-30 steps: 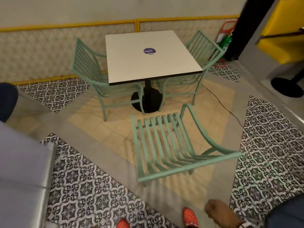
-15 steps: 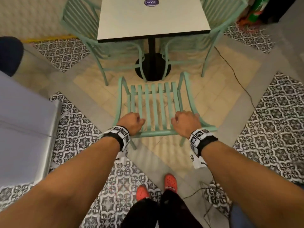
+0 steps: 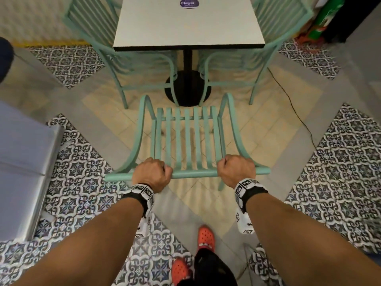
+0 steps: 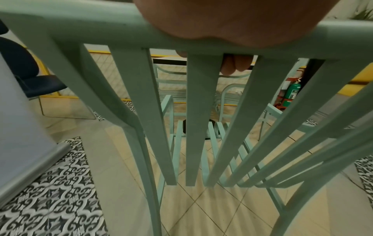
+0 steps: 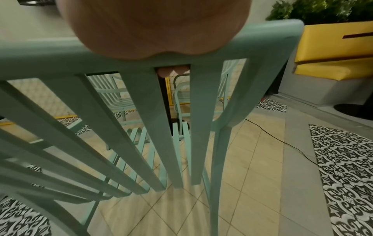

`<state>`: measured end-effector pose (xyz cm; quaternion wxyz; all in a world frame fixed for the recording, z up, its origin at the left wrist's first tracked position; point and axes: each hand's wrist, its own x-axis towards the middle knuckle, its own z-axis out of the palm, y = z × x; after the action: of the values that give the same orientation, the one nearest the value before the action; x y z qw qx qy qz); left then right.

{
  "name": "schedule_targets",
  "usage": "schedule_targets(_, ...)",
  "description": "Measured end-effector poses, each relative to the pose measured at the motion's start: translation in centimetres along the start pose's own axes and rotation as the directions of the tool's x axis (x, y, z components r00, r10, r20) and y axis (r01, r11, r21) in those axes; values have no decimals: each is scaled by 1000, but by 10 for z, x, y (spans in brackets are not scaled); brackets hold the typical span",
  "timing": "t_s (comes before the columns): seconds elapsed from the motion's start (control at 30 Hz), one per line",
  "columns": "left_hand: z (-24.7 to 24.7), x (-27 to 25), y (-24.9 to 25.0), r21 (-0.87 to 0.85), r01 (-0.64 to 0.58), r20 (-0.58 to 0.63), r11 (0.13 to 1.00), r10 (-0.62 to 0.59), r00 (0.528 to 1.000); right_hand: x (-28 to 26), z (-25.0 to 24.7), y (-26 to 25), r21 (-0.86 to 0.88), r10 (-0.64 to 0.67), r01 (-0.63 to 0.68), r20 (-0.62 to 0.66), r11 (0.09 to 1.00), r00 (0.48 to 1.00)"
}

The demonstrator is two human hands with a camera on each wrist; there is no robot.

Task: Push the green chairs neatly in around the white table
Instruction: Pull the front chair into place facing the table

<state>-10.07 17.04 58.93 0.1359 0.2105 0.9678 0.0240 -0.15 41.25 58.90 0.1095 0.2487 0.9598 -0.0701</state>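
A green slatted chair (image 3: 186, 139) stands in front of me, facing the white square table (image 3: 188, 25). Its seat front lies short of the table's near edge, by the black pedestal base (image 3: 188, 89). My left hand (image 3: 153, 174) grips the chair's top rail (image 3: 194, 174) left of centre, and my right hand (image 3: 235, 169) grips it right of centre. In the left wrist view, fingertips (image 4: 235, 65) curl round the top rail (image 4: 70, 27). The right wrist view shows fingertips (image 5: 172, 71) wrapped under the rail (image 5: 232, 47). Two more green chairs, one left (image 3: 99, 38) and one right (image 3: 276, 32), sit tucked at the table's sides.
A grey metal counter (image 3: 24, 162) stands close on the left, with a dark blue chair (image 4: 22, 67) behind it. A black cable (image 3: 294, 108) runs across the floor on the right. A green extinguisher (image 3: 325, 15) stands at the far right. My orange shoes (image 3: 206, 237) are just behind the chair.
Both hands came up and took hold of the near chair's top rail. The chair, first angled to the right, now sits square to the table, and my view has moved in over it.
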Motion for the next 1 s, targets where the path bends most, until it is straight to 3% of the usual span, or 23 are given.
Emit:
schedule_targets(0.63,-51,246,13,18,44,-89,999,-42,995,237,-57,-7,43,-20,23,-68,999,997)
schedule_targets(0.87,-55,267,20,29,67,-90,997,-64,994,261,-65,-3,20,-34,36,-77,999,996)
schedule_targets(1.0,-57,262,16,-47,7,-142,999,-14,990,258,-66,-3,50,-46,49,-50,998,998)
